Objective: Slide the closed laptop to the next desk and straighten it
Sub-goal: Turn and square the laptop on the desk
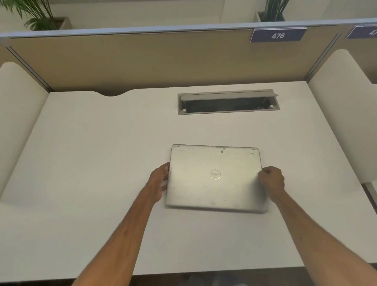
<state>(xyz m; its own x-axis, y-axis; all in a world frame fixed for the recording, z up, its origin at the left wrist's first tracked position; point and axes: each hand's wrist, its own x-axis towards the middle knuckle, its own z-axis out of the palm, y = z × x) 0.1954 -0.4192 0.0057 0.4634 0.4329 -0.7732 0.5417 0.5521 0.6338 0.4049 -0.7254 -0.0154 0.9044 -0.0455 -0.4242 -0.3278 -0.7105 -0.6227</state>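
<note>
A closed silver laptop (215,178) with a round logo lies on the white desk (97,169), a little right of the middle and turned slightly clockwise. My left hand (160,180) grips its left edge, fingers curled round the side. My right hand (272,180) grips the right edge with curled fingers. Both forearms reach in from the near edge of the desk.
An open cable tray (228,102) is sunk into the desk behind the laptop. White side dividers (14,121) (343,113) close the desk on both sides. The tan back partition carries label 476 (278,35); label 477 (371,32) marks the desk to the right.
</note>
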